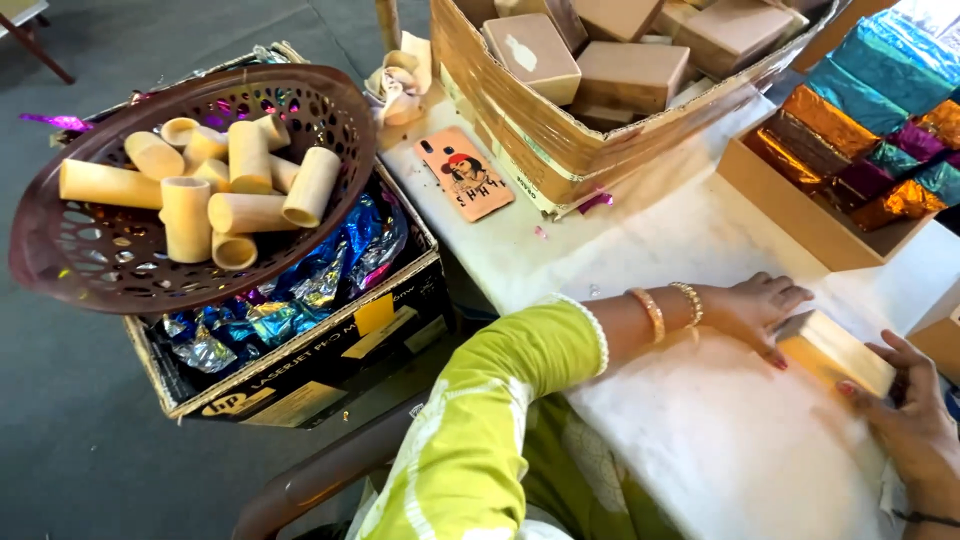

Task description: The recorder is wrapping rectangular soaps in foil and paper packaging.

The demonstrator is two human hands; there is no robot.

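Pale rectangular block lies on the white bench, caught between the two hands — the left hand presses against its far-left end with fingers stretched flat and splayed, and the right hand cups its near-right end, fingers curled along the edge. Neither hand is clenched; both rest on the block, steadying it rather than lifting it. To do this well, I judge the pressure should stay even from both ends so the block sits square on the bench and does not skid. Beyond the fingers stands a wooden tray of foil-wrapped blocks, and farther off a cardboard carton of plain blocks. Well to the left of the fingers, a brown basket holds cardboard tubes over a box of foil sheets.
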